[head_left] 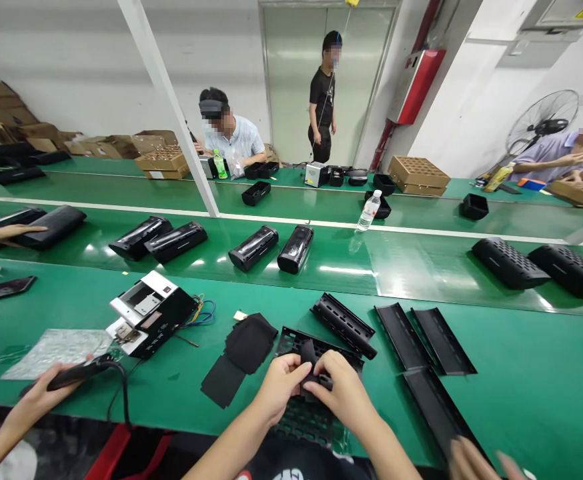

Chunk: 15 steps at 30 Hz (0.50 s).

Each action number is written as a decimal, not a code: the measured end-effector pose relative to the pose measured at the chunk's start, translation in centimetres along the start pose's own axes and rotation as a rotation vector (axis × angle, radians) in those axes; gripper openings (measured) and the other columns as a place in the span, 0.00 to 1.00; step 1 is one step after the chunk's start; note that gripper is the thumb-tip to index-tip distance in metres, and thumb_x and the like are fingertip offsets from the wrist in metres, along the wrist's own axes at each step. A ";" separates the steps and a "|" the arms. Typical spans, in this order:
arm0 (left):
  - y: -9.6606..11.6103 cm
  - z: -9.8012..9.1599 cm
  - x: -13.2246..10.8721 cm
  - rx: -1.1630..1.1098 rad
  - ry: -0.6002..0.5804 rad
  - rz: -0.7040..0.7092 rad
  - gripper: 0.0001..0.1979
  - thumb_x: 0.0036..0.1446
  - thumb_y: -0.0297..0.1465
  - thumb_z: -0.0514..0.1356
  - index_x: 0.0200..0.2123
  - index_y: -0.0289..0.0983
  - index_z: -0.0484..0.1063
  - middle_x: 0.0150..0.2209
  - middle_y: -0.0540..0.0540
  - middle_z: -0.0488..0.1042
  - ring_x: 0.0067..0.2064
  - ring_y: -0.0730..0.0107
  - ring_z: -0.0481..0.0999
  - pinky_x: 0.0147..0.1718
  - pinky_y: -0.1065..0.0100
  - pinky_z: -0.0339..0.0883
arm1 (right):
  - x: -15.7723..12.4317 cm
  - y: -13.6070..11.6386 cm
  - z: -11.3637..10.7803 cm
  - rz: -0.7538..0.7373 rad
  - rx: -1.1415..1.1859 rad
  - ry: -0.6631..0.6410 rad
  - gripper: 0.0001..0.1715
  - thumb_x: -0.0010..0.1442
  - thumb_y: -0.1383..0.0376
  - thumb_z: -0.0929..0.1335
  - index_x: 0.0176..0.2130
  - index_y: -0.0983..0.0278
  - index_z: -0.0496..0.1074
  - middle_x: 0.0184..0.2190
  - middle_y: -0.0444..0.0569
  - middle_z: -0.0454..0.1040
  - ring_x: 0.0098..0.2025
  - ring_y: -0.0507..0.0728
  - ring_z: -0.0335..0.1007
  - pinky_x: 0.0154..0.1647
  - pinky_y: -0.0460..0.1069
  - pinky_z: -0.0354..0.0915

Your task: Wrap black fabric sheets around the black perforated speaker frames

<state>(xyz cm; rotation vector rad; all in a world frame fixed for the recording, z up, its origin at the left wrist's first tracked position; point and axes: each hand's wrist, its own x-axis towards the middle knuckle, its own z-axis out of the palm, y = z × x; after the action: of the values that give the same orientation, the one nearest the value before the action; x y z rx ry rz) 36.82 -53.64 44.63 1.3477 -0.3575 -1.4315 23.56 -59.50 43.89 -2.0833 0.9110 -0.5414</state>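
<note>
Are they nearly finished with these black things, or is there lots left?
They look partway. Done: the closed black cases lying in a row. In hand: the left hand and right hand hold a black strip on a perforated black frame. Left: the loose black panels nearby.

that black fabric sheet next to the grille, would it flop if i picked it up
Probably yes: the black fabric sheet seems creased and folded over, lying limp on the green bench mat. It likely weighs little, and its matte surface looks more grippy than slippery.
</note>
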 end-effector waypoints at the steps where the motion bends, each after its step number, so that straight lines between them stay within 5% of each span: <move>1: 0.0 0.2 0.0 0.014 0.007 0.010 0.16 0.35 0.39 0.68 0.19 0.32 0.67 0.15 0.56 0.62 0.17 0.84 0.59 0.16 0.79 0.53 | 0.0 -0.3 0.3 -0.030 -0.038 0.006 0.07 0.51 0.65 0.66 0.26 0.62 0.62 0.26 0.45 0.66 0.31 0.55 0.64 0.31 0.49 0.61; 8: 0.4 0.0 0.4 0.021 0.004 -0.004 0.17 0.35 0.39 0.67 0.19 0.33 0.66 0.16 0.56 0.61 0.19 0.82 0.61 0.19 0.77 0.58 | -0.1 0.4 0.8 -0.031 -0.007 0.013 0.06 0.53 0.64 0.66 0.34 0.62 0.64 0.29 0.45 0.70 0.29 0.53 0.66 0.30 0.47 0.63; 15: 0.0 0.1 0.4 0.044 0.045 -0.027 0.18 0.31 0.39 0.68 0.19 0.33 0.67 0.18 0.55 0.62 0.22 0.80 0.64 0.25 0.73 0.67 | -0.1 0.1 0.9 -0.032 0.030 0.059 0.12 0.59 0.62 0.59 0.28 0.62 0.67 0.25 0.45 0.71 0.28 0.54 0.67 0.30 0.47 0.60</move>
<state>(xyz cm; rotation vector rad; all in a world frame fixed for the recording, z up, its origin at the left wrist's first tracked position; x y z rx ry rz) 36.87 -54.04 44.48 1.4230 -0.3441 -1.4201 24.01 -59.06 43.25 -2.0675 0.8990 -0.6320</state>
